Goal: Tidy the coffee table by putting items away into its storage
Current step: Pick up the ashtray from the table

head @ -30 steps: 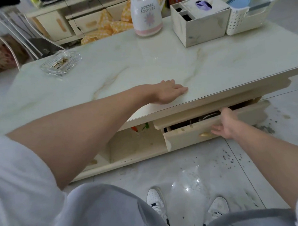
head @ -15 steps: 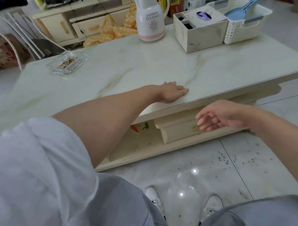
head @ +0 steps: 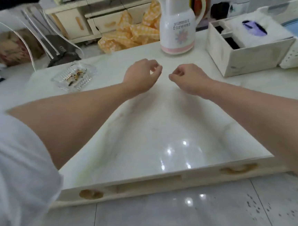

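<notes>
Head view, looking down over the marble-top table (head: 164, 129). Both bare forearms reach out over the middle of the top.

Left hand (head: 141, 75): fingers (head: 154, 65) curled loosely inward toward the palm, nothing visible in them. Right hand (head: 188, 77): fingers curled into a loose fist, knuckles toward the left hand, nothing visible inside, though the palm side is turned away from the camera. The two hands sit near each other, not touching. Whether either hand touches the tabletop cannot be told.

Items on the table:
- Glass ashtray (head: 74, 77), far left part of the top, with a few small butts inside; blurred.
- White thermos jug (head: 177, 22), pink base band, printed "summer forever", upright at the far edge; its top is cut off by the frame.
- Marbled tissue-box organiser (head: 244, 54) at far right, purple tissue opening on top, two dark slots at its left end.
- White perforated basket (head: 296, 55) touching the organiser's right side, mostly cut off by the frame edge; something blue lies in it, not identifiable.

Storage: the front edge of the table shows two drawer fronts with tan handles (head: 90, 193), both flush with the front. The right drawer front is partly hidden behind the right forearm. Drawer contents not visible.

White sleeve (head: 14, 169) fills the lower left. Tiled floor (head: 171, 217) below, speckled at right.
</notes>
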